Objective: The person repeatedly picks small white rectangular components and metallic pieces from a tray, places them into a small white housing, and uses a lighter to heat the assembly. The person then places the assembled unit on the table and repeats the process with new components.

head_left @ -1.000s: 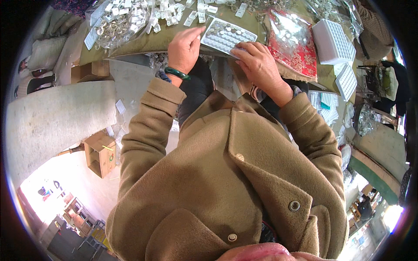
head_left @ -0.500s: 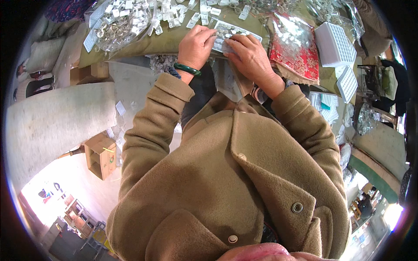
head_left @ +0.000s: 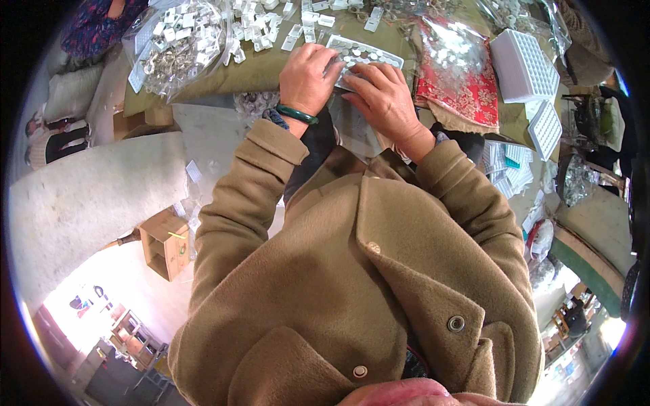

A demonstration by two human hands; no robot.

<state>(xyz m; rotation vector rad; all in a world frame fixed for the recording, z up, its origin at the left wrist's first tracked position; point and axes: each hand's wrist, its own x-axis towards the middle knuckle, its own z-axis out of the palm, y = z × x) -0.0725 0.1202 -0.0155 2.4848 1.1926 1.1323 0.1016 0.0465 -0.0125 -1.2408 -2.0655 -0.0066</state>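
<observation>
A shallow white tray (head_left: 387, 59) holding several round, pale pieces lies at the near edge of the cloth-covered table. My left hand (head_left: 306, 80), with a dark green bangle (head_left: 296, 114) at its wrist, is at the tray's left near corner. Its fingers are bent and pressed together, and their tips are hidden. My right hand (head_left: 384, 98) reaches over the near edge of the tray, thumb below and fingers curled inward. Whatever small thing either hand pinches cannot be made out. The fingertips of both hands nearly meet.
A clear bag (head_left: 177, 54) of white and metal pieces lies left on the table. Loose white plastic pieces (head_left: 256, 27) spread beyond my hands. To the right are a red patterned cloth (head_left: 447, 98) under a clear bag and a stack of white trays (head_left: 518, 68). A cardboard box (head_left: 162, 245) stands lower left.
The tray appears slightly shifted left in view, with more of its far side showing. My right hand has moved a little down and left; both hands stay at the tray.
</observation>
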